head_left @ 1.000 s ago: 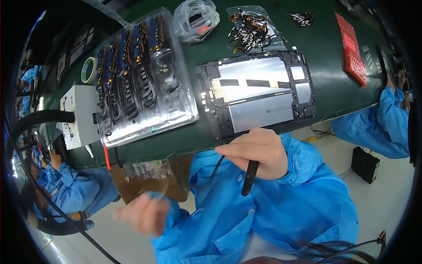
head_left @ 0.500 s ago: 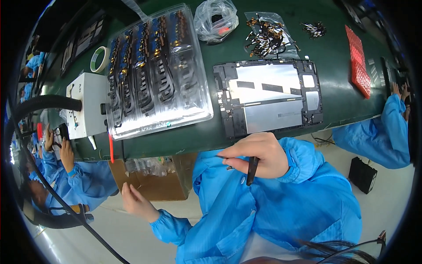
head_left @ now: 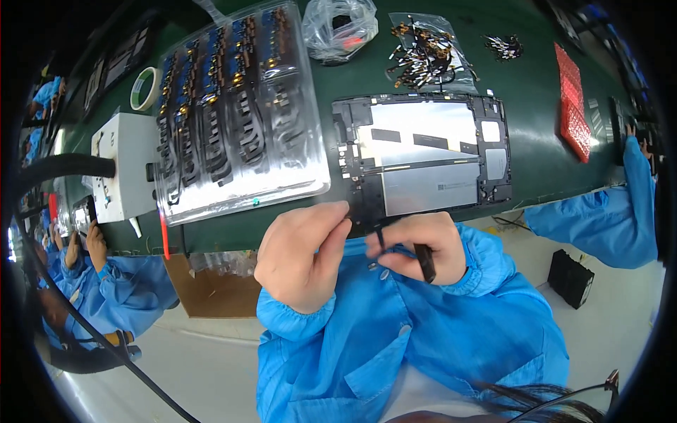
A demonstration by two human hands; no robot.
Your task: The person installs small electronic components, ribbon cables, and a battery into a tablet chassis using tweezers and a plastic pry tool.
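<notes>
A tablet housing (head_left: 431,190) with a black frame and silver middle lies near the table's front edge. At its lower left corner my left hand (head_left: 300,255) is closed, thumb and forefinger pinched together; what they hold, if anything, is hidden. My right hand (head_left: 434,243), just below the housing's front edge, is closed around a slim black tool (head_left: 424,264) whose exact kind I cannot make out. A thin dark piece (head_left: 381,237), blurred, shows at the right fingertips, pointing toward the left hand.
Left of the housing stands a clear plastic tray (head_left: 247,201) of flex cables, beside a white box (head_left: 127,169) and a tape roll (head_left: 145,89). Behind lie a plastic bag (head_left: 338,32), small cable parts (head_left: 427,56) and red bubble wrap (head_left: 575,106). Co-workers sit at both sides.
My left hand has come up from beside the cardboard box to the housing's corner, and its fingers have closed. My right hand has turned slightly, still holding the black tool.
</notes>
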